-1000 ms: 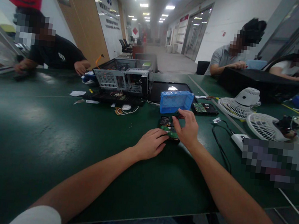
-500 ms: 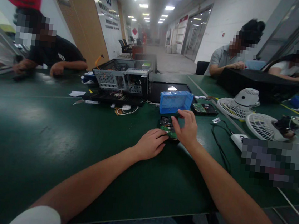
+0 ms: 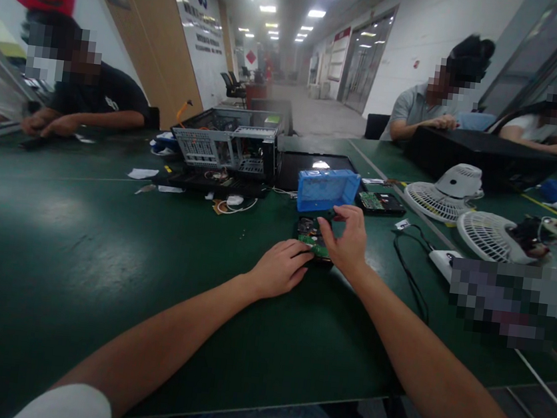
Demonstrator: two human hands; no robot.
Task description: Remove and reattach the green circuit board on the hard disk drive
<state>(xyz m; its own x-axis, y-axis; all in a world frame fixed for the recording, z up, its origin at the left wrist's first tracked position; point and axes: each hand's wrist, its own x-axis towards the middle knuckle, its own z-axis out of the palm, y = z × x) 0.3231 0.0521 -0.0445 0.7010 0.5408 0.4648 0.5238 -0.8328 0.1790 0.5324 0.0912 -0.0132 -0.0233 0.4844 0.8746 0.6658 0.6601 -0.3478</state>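
A hard drive [image 3: 309,226] lies on the green table before me, with a green circuit board [image 3: 315,246] showing on its near part. My left hand [image 3: 282,268] presses its fingers against the drive's left near side and holds it. Over the drive's right side is my right hand [image 3: 348,242], with thumb and index finger curled towards each other. Something small and dark seems to be at those fingertips, too unclear to name. Just behind the drive, a blue plastic bin [image 3: 328,191] stands on its side, its open face towards me.
An opened computer case [image 3: 225,146] is at the back left, and a black panel [image 3: 290,167] lies behind the bin. Another hard drive [image 3: 382,204], white fan parts [image 3: 446,194] and a black cable [image 3: 409,271] are to the right. Several people sit around the table.
My hands and the hard drive stay almost in place; the right fingers shift very slightly. At the far left, a co-worker's hands have come together.
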